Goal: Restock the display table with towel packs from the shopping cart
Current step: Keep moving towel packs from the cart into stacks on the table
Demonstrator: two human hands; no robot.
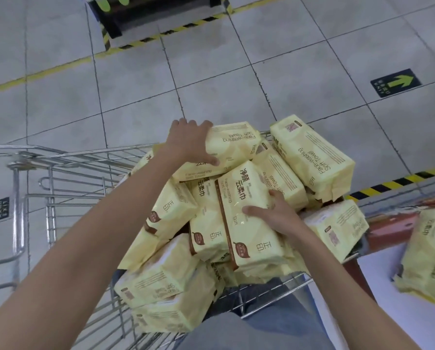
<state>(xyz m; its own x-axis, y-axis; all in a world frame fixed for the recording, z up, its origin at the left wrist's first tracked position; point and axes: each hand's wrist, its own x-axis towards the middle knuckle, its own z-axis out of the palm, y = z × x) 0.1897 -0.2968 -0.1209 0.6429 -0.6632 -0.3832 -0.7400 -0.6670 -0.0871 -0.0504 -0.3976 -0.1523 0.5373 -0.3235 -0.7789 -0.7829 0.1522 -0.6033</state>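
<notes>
Right hand (274, 214) grips near pack (246, 243); left hand (188, 141), far pack (233, 145) (yellow).

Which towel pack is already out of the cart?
The pack at the far right edge, lying on the white table; the rest are piled in the cart.

Left hand (190, 144), right hand (274, 214), both curled.

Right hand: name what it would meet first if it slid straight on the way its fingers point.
The right hand would probably meet the next towel pack beyond its fingertips; depth unclear.
</notes>
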